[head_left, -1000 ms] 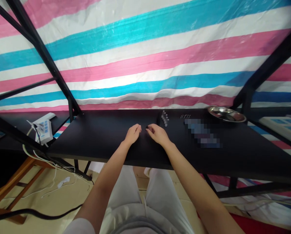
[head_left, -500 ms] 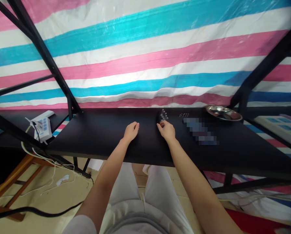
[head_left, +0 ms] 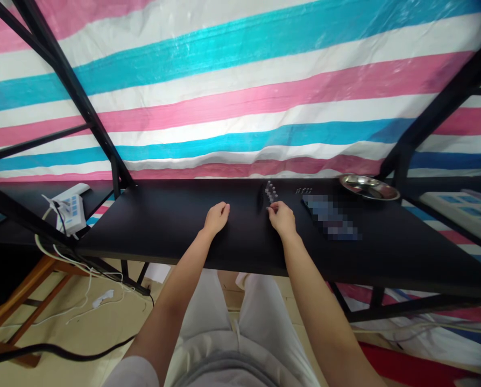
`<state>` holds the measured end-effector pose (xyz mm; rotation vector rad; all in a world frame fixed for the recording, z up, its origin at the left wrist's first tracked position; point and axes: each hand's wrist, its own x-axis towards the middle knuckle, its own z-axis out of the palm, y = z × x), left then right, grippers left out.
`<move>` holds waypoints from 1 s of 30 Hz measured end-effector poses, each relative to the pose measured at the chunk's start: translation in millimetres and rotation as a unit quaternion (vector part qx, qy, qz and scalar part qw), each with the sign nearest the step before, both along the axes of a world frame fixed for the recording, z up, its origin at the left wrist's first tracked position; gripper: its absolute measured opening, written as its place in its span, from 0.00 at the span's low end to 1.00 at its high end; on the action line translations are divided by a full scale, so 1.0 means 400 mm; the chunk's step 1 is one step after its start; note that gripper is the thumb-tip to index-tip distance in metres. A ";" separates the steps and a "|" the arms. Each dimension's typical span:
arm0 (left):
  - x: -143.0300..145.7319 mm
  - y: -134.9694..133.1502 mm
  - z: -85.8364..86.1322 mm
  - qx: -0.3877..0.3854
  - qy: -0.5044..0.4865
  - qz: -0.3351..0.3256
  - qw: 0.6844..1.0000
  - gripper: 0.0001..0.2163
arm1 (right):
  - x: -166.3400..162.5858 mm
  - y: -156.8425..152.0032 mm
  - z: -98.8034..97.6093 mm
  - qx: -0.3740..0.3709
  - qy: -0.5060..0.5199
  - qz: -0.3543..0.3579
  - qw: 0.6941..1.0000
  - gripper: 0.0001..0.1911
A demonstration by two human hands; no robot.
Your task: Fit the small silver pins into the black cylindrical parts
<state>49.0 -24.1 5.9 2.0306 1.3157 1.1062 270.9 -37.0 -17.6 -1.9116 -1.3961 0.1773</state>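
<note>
My left hand (head_left: 217,217) rests on the black tabletop (head_left: 171,215) with its fingers curled closed, and nothing shows in it. To its right, my right hand (head_left: 283,219) has thumb and fingers pinched together; whatever may be between them is too small to make out. Just beyond those fingertips stands a cluster of small, shiny, round-headed pieces (head_left: 270,191) in rows, on or against a dark block (head_left: 261,196). Farther right lies a short row of small, light pieces (head_left: 304,190). Near my right hand is a flat, dark-edged object (head_left: 331,217) whose face is blurred out.
A round metal plate (head_left: 369,187) sits at the back right. Black metal frame posts (head_left: 422,126) flank the table, and a striped plastic sheet (head_left: 240,102) hangs behind it. On the left are a white power strip (head_left: 71,214), cables, and a wooden stool (head_left: 20,301).
My right hand has drawn back slightly to the right, away from the dark block, uncovering more of the shiny pieces. My left hand has stayed in place.
</note>
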 end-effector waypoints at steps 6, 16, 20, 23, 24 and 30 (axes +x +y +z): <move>-0.001 0.001 -0.001 -0.001 0.004 0.001 1.000 0.14 | 0.023 0.014 0.002 0.018 0.039 -0.060 0.997 0.09; 0.001 0.002 -0.005 0.005 0.007 0.002 1.000 0.14 | 0.022 0.033 -0.009 -0.018 0.023 -0.042 0.999 0.08; -0.001 0.002 -0.003 0.007 0.018 0.006 1.000 0.14 | 0.026 0.029 -0.018 -0.013 0.007 -0.038 0.999 0.12; -0.002 0.000 -0.002 0.021 0.028 0.006 0.999 0.13 | 0.026 0.017 -0.019 -0.026 -0.001 -0.051 0.998 0.16; -0.001 -0.001 -0.002 0.029 0.033 0.006 0.999 0.12 | 0.024 0.014 -0.018 -0.033 -0.004 -0.057 0.998 0.16; 0.041 -0.027 0.006 0.105 0.107 -0.051 0.987 0.16 | 0.018 0.003 -0.010 -0.053 -0.031 -0.071 0.996 0.15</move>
